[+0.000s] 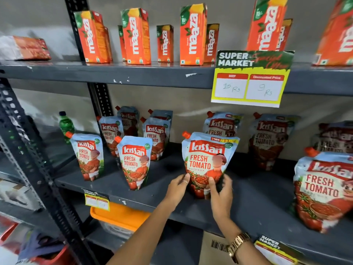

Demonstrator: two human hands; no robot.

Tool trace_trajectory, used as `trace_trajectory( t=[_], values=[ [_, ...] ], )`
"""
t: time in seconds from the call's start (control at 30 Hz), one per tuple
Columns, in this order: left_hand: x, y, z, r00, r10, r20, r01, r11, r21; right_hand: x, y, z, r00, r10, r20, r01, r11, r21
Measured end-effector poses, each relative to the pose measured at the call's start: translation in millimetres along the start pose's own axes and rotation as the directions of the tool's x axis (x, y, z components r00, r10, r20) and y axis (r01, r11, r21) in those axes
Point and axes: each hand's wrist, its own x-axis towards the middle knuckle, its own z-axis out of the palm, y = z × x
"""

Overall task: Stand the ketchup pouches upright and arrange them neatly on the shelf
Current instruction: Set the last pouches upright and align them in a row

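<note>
Several Kissan ketchup pouches stand on the dark grey middle shelf (114,185). One large pouch (207,157) stands upright near the shelf's front, in the middle. My left hand (177,187) touches its lower left edge with the fingertips. My right hand (221,194) grips its lower right side, thumb across the front. Two smaller pouches (88,155) (134,161) stand at the front left, with others (155,139) behind them. More large pouches (222,124) (271,138) lean at the back wall. One (322,190) stands at the front right.
Orange Maaza juice cartons (136,35) line the upper shelf, with a yellow price card (250,87) hanging from its edge. A green bottle (65,125) stands at the back left. A perforated upright post (34,165) rises on the left. An orange-lidded box (118,217) sits below.
</note>
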Motion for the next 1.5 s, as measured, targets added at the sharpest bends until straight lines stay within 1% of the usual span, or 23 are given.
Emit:
trace_trajectory(
  t=[0.1, 0.23, 0.37, 0.47, 0.57, 0.67, 0.73, 0.77, 0.83, 0.9, 0.97, 1.03, 1.13, 1.2, 1.33, 1.43, 1.5],
  values=[
    [-6, -2, 3, 0.999, 0.028, 0.017, -0.028, 0.999, 0.024, 1, 7, -7, 0.998, 0.009, 0.067, -0.01, 1.0, 0.016],
    [-13, -2, 9, 0.998, 0.055, 0.027, -0.055, 0.998, 0.034, 2, 14, -16, 0.998, 0.011, 0.056, -0.011, 1.0, 0.014],
    [-21, -5, 21, 0.998, 0.056, -0.001, -0.056, 0.998, -0.01, -4, 14, -29, 0.999, -0.013, 0.046, 0.013, 1.0, 0.009],
    [-29, -7, 32, 0.994, 0.063, -0.087, -0.066, 0.998, -0.024, -11, 17, -37, 0.998, -0.046, 0.053, 0.046, 0.999, -0.004],
    [-38, -11, 43, 0.975, 0.101, -0.198, -0.097, 0.995, 0.031, -16, 20, -43, 0.995, -0.063, 0.075, 0.065, 0.998, -0.021],
    [-42, -14, 51, 0.956, 0.116, -0.269, -0.103, 0.993, 0.064, -17, 20, -49, 0.99, -0.081, 0.113, 0.086, 0.996, -0.034],
    [-43, -16, 54, 0.935, 0.114, -0.337, -0.101, 0.993, 0.057, -17, 20, -52, 0.989, -0.08, 0.126, 0.085, 0.996, -0.029],
    [-44, -17, 56, 0.913, 0.116, -0.391, -0.109, 0.993, 0.04, -17, 19, -54, 0.991, -0.084, 0.109, 0.088, 0.996, -0.031],
    [-49, -19, 60, 0.847, 0.171, -0.504, -0.17, 0.984, 0.048, -14, 17, -63, 0.994, -0.108, 0.021, 0.108, 0.994, -0.02],
    [-56, -19, 68, 0.788, 0.271, -0.553, -0.272, 0.959, 0.083, -9, 14, -75, 0.99, -0.116, -0.082, 0.12, 0.992, 0.046],
    [-64, -14, 81, 0.777, 0.354, -0.522, -0.343, 0.932, 0.121, -2, 14, -91, 0.981, -0.088, -0.172, 0.112, 0.985, 0.133],
    [-69, -8, 96, 0.787, 0.396, -0.473, -0.384, 0.914, 0.128, 7, 16, -111, 0.962, -0.075, -0.263, 0.122, 0.978, 0.168],
    [-71, 0, 119, 0.823, 0.396, -0.406, -0.401, 0.913, 0.078, 21, 20, -142, 0.911, -0.102, -0.399, 0.175, 0.973, 0.151],
    [-70, 3, 135, 0.849, 0.384, -0.362, -0.395, 0.917, 0.048, 27, 22, -163, 0.88, -0.11, -0.463, 0.189, 0.974, 0.127],
    [-66, 3, 164, 0.909, 0.343, -0.237, -0.356, 0.934, -0.016, 33, 27, -202, 0.839, -0.118, -0.531, 0.184, 0.98, 0.073],
    [-66, 5, 185, 0.921, 0.351, -0.168, -0.36, 0.933, -0.026, 39, 33, -226, 0.832, -0.117, -0.542, 0.142, 0.99, 0.005],
    [-63, 6, 195, 0.934, 0.338, -0.113, -0.344, 0.939, -0.029, 43, 38, -237, 0.85, -0.101, -0.517, 0.116, 0.993, -0.002]
  ],
)
